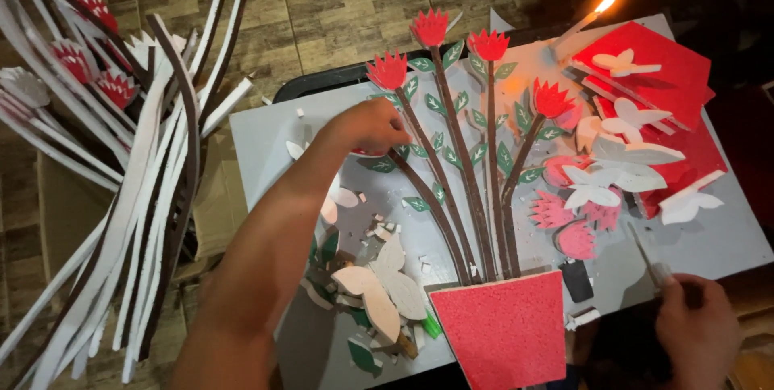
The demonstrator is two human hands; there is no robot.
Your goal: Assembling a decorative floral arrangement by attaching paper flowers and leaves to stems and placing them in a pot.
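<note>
The left hand [367, 126] reaches across the grey board [266, 136], fingers curled down onto the leftmost brown stem [431, 205] just below a red flower [389, 70]; whether it grips anything I cannot tell. The right hand [697, 332], near the board's corner, is closed around a thin stick [642, 255]. Between the hands sits the red pot [505, 332]. A lit candle [587, 21] burns beyond the right hand.

Left hand [367, 126]: bare, no ring or glove; forearm bare, no sleeve in view. Right hand [697, 329]: bare, unadorned, wrist uncovered.
</note>
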